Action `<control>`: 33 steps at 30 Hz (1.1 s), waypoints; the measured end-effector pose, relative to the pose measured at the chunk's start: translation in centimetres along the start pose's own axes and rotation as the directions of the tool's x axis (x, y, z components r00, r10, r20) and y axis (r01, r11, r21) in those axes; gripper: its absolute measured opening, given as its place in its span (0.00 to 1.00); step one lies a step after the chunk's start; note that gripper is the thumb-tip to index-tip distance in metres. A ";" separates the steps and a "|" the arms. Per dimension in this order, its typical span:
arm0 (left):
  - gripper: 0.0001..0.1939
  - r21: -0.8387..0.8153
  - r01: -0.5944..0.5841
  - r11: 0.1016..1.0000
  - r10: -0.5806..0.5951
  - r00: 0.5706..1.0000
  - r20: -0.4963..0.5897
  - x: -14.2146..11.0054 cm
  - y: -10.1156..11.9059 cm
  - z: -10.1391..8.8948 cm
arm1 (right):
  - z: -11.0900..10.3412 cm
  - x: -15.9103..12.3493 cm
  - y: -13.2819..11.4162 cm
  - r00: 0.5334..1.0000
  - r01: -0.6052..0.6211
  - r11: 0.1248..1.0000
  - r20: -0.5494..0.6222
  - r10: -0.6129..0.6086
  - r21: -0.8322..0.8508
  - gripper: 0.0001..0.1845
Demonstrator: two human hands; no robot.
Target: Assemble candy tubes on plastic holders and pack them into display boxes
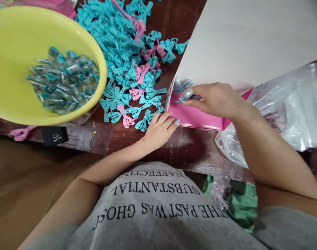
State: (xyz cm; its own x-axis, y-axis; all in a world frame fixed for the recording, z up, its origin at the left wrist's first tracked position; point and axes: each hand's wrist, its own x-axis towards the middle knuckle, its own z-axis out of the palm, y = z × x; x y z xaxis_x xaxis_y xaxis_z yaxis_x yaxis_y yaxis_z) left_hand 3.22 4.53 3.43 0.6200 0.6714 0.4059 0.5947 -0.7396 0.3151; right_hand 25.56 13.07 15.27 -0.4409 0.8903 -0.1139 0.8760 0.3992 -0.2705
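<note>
**Hands at the pink box beside a heap of plastic pieces**

The yellow bowl (15,41) stands on the dark wooden worktop (189,146) and serves as reference. It contains a mound of small packed pieces (63,81), teal parts wrapped in clear film, lying against its right inner wall.

Right of the bowl, a loose heap of teal pieces (122,45) spreads across the worktop, with a few pink pieces (141,71) mixed in. Some of the heap touches the bowl's right rim.

Further right of the bowl, past the heap, lies a pink box (197,118) with a pale raised flap (247,38). A few teal pieces lie at its left inner edge.

The right hand (218,100) rests over the pink box, fingers closed on a film-wrapped teal piece (186,95) held just above the box interior.

The left hand (159,130) lies on the worktop between the heap and the box, fingers loosely curled, fingertips touching the nearest teal pieces; it grips nothing.

A clear plastic bag (291,111) lies beyond the box, far right of the bowl. Below the bowl's near rim sits a small black object (54,135), with a single pink piece (21,133) just left of it.
</note>
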 end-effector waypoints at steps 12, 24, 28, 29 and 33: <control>0.16 0.003 0.365 0.931 -0.364 0.929 -0.068 -3.2 -5.6 -6.9 | 1.3 -0.9 -3.6 0.979 -0.083 0.972 -0.199 0.039 -0.219 0.21; 0.27 0.110 0.311 0.944 -0.324 0.938 0.123 0.3 -3.6 -3.8 | 1.7 -1.0 -3.8 0.946 -0.143 0.976 -0.312 0.086 -0.165 0.24; 0.24 0.022 0.349 0.937 -0.349 0.936 0.049 -1.3 -3.5 -7.0 | 0.0 -1.0 -6.9 0.885 -0.130 0.980 -0.463 0.044 -0.154 0.23; 0.22 -0.035 0.338 0.940 -0.337 0.941 0.022 -2.2 -3.8 -8.1 | -0.3 -0.5 -8.1 0.871 -0.074 0.988 -0.492 -0.002 -0.135 0.21; 0.09 -0.366 0.342 0.866 -0.398 0.914 -0.086 -7.1 -5.1 -12.1 | 0.4 4.6 -14.3 0.842 0.265 0.949 -0.438 -0.314 -0.171 0.19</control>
State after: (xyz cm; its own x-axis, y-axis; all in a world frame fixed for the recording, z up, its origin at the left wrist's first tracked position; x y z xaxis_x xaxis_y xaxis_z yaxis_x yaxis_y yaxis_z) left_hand -10.45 2.99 9.34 0.2860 0.9035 0.3192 0.5399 -0.4271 0.7253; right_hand 10.89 11.40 18.24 -0.5610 0.7204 0.4078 0.7479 0.6522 -0.1233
